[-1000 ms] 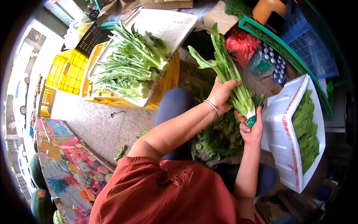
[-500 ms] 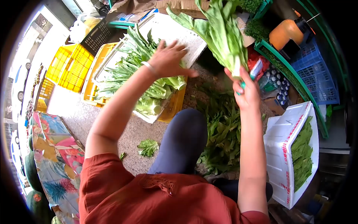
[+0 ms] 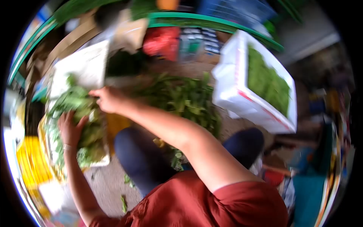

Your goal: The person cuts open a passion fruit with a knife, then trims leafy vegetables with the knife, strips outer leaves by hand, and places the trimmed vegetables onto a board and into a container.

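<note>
My left hand (image 3: 70, 128) lies on the pile of leafy lettuce (image 3: 92, 140), its thumb and fingers spread. The pile fills the white foam tray (image 3: 83, 62) at the left. My right hand (image 3: 109, 100) is at the tray's near right side, beside the upper leaves, with its fingers curled. Motion blur hides what, if anything, those fingers hold.
Loose green leaves (image 3: 181, 96) are heaped on the floor between my knees and the green-edged shelf (image 3: 215, 23). A white foam box (image 3: 242, 96) of greens stands at the right. A yellow crate (image 3: 32, 160) is at far left. A red plastic bag (image 3: 162, 42) lies ahead.
My view has turned to the right. My right hand has moved from holding up a lettuce bunch to the tray's edge. My left hand has come down onto the pile.
</note>
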The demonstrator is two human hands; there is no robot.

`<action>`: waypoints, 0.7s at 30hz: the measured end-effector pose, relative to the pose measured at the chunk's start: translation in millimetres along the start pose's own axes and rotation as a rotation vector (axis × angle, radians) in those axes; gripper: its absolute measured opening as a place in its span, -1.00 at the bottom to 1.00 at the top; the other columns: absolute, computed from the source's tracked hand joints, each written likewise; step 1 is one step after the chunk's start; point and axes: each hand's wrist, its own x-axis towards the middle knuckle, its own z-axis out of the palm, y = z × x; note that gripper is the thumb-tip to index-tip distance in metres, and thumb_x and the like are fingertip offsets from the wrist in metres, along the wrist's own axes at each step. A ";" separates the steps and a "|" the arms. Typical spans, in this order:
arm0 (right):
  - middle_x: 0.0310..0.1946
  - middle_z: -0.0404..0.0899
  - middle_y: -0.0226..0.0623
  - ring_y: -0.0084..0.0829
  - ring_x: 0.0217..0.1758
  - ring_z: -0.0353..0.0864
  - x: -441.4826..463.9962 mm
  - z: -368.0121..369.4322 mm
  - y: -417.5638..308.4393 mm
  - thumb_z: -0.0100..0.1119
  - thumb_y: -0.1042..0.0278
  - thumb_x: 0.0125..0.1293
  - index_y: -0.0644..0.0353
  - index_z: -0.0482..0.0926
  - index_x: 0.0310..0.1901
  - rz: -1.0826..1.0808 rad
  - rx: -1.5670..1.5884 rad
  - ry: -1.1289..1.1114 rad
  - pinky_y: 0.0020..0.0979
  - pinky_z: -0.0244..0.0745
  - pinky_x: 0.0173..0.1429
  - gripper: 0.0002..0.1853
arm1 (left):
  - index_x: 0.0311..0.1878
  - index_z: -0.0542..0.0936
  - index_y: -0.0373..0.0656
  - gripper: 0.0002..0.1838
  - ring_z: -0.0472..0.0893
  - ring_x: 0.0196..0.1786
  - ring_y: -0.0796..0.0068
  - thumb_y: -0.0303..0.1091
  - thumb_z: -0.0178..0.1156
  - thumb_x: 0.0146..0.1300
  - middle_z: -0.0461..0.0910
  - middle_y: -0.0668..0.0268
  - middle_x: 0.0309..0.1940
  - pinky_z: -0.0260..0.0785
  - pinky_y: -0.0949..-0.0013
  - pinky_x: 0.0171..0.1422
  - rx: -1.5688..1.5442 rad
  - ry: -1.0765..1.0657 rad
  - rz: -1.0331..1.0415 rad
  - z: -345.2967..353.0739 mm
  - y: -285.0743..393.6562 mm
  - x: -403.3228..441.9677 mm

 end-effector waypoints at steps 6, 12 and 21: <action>-0.17 0.59 -0.26 -0.49 -0.31 0.61 -60.3 -197.9 27.1 -0.05 0.48 0.23 0.28 0.56 -0.30 0.230 0.177 0.166 -0.46 0.54 -0.23 -0.84 | 0.20 0.28 0.01 -0.29 0.29 0.17 0.17 0.03 0.24 -0.01 0.33 0.21 0.07 0.03 0.09 0.23 0.135 -0.081 -0.052 -0.9 8.2 13.4; -0.44 0.61 -0.24 -0.47 -0.42 0.58 -185.3 -428.0 80.3 0.19 0.10 0.08 0.16 0.57 -0.14 0.744 -0.832 0.844 -0.45 0.47 -0.28 -0.63 | 0.20 0.28 0.01 -0.33 0.22 0.25 0.12 -0.10 0.27 0.00 0.25 0.16 0.16 0.03 0.00 0.25 -0.027 0.027 0.202 -27.7 68.3 19.3; -0.34 0.59 -0.15 -0.34 -0.38 0.61 -220.6 -441.2 144.7 0.28 -0.12 -0.06 0.35 0.46 -0.18 1.191 -1.031 0.490 -0.38 0.49 -0.16 -0.37 | 0.08 0.43 -0.06 -0.37 0.20 0.29 0.14 -0.25 0.39 -0.16 0.30 0.18 0.16 -0.01 -0.03 0.32 -0.357 -0.201 0.442 -54.9 264.8 22.4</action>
